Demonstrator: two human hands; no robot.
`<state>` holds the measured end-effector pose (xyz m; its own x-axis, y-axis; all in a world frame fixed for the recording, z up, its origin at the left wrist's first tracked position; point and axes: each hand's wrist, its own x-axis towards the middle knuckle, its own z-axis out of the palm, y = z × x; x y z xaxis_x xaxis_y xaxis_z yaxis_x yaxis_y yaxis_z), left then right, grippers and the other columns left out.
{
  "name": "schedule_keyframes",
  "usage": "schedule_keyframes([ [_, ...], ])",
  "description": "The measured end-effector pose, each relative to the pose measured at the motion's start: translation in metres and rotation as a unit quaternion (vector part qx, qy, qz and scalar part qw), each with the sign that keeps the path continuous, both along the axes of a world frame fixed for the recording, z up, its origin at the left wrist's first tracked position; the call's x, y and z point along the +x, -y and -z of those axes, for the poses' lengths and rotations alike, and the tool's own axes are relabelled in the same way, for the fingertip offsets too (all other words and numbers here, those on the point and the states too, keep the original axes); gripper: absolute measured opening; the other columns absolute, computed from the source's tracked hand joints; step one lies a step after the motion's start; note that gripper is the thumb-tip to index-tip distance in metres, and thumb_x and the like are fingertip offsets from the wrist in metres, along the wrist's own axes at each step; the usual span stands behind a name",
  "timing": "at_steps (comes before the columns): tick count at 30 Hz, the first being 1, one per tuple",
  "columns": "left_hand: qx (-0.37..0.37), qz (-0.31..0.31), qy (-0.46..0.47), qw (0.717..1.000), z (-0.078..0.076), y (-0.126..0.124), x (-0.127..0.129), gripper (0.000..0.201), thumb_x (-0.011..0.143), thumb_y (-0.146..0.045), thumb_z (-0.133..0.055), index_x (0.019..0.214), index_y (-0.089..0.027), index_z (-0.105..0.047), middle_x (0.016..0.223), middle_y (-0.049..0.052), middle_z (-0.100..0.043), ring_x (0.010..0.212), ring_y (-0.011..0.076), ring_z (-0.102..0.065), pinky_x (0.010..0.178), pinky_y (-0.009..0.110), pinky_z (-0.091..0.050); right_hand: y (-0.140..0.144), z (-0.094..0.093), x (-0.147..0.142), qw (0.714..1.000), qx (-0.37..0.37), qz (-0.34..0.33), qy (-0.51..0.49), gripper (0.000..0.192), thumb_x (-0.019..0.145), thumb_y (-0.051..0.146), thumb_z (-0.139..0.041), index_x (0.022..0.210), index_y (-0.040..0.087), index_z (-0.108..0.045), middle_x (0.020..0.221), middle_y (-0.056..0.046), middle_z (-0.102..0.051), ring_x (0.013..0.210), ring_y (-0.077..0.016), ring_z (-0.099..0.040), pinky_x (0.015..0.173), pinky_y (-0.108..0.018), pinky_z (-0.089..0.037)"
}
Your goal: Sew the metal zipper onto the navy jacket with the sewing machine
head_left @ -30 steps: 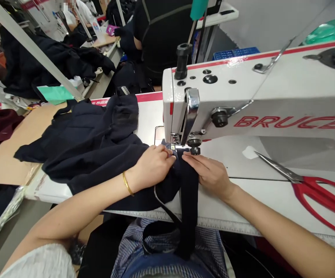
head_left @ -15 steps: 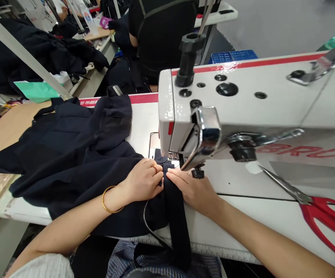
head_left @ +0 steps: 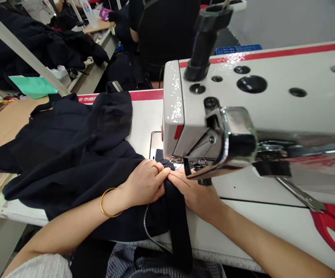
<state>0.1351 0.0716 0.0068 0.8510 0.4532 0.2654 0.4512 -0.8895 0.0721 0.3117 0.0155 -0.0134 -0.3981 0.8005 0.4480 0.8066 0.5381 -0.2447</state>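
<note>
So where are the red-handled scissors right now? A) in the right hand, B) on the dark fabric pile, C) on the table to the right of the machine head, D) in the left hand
C: the scissors lie on the white table, and both hands press dark fabric near the needle.

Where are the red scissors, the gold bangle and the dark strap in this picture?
red scissors (head_left: 331, 227): head view, on the red handle at the right edge of the table.
gold bangle (head_left: 105, 204): head view, on the band around the left wrist.
dark strap (head_left: 179, 224): head view, on the strip hanging over the table edge.
</note>
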Motion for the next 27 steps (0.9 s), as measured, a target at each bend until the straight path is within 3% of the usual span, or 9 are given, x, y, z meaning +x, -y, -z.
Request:
schedule_keyframes([
  [7,0.005,0.012,-0.009,1.000,-0.001,-0.001,0.000,0.032,0.080,-0.023,-0.042,0.108,-0.013,-0.052,0.104,0.010,-0.057,0.084,0.0220,-0.052,0.072,0.037,-0.045,0.000,0.003,0.003,0.998,0.053,0.020,0.020,0.024,0.084,0.012,-0.038,0.092,0.018,-0.059,0.089,-0.001,-0.066,0.068,-0.0118,-0.057,0.060,-0.025,-0.039],
  [18,0.020,0.014,-0.004,1.000,-0.001,-0.004,-0.001,0.032,0.079,-0.025,-0.043,0.104,-0.012,-0.056,0.103,0.009,-0.060,0.083,0.0214,-0.054,0.073,0.037,-0.046,0.001,-0.001,0.004,0.999,0.024,0.019,0.021,0.030,0.087,0.013,-0.031,0.082,0.019,-0.060,0.081,-0.002,-0.066,0.063,-0.0122,-0.055,0.057,-0.027,-0.037],
  [27,0.017,0.042,0.029,0.999,0.000,-0.018,-0.001,0.026,0.079,-0.024,-0.043,0.098,-0.014,-0.059,0.095,0.006,-0.063,0.079,0.0183,-0.054,0.070,0.033,-0.043,0.001,-0.004,-0.004,0.997,0.029,0.047,0.048,0.023,0.082,0.010,-0.039,0.079,0.019,-0.060,0.081,-0.002,-0.066,0.065,-0.0133,-0.054,0.058,-0.027,-0.036],
])
